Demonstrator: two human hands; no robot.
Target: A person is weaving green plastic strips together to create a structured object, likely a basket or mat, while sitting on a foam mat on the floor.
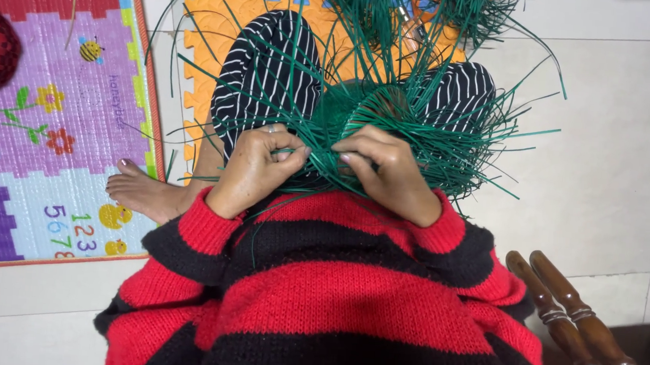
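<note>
Glossy plastic strips (391, 111) — knitted wool sweater (333, 282), foam mat (214, 22).

both hands (326, 167) close together, fingers curled, pinching

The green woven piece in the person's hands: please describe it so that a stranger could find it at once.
Start at the red-and-black striped sweater filling the lower middle. Just above it, the left hand and right hand pinch the green woven piece, resting on the lap between knees in black-and-white striped trousers. Unlike everything nearby, thin green strands bristle outward from it on all sides.
</note>
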